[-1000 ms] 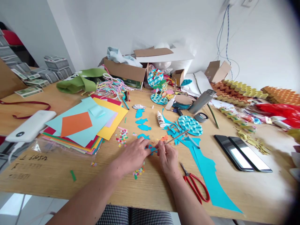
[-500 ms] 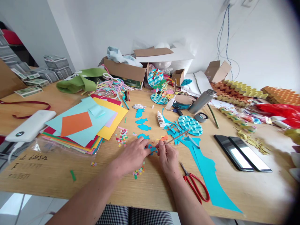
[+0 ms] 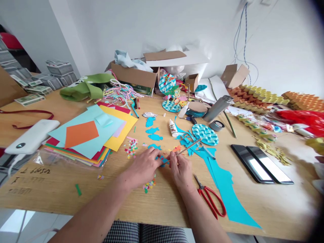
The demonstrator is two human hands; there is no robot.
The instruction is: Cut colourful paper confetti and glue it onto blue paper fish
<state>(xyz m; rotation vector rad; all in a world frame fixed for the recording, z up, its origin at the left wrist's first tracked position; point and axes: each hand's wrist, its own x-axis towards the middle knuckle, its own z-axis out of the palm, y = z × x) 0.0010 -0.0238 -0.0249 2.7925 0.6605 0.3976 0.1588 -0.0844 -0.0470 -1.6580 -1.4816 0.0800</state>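
Note:
A small blue paper fish (image 3: pixel 165 160) with coloured dots lies on the table between my hands. The fingers of my left hand (image 3: pixel 148 165) are closed at its left edge, holding it down. My right hand (image 3: pixel 181 168) pinches a thin wooden stick (image 3: pixel 188 147), its lower tip on the fish and its other end pointing up to the right. More blue paper fish (image 3: pixel 155 137) lie in a column beyond my left hand. Bright paper dots (image 3: pixel 149 185) are heaped by my left wrist, with another scatter of dots (image 3: pixel 132 148) farther left. A white glue bottle (image 3: pixel 173 129) stands past my hands.
Red-handled scissors (image 3: pixel 211 200) and a cut blue sheet (image 3: pixel 227 182) lie right of my right forearm. Coloured paper sheets (image 3: pixel 83 135) are stacked at left. Two phones (image 3: pixel 253 165), a steel flask (image 3: pixel 219 108) and a wavy blue disc (image 3: pixel 205 134) are to the right.
The stick and my right hand have shifted slightly, the stick's upper end a little lower and to the left. My left hand stays at the fish.

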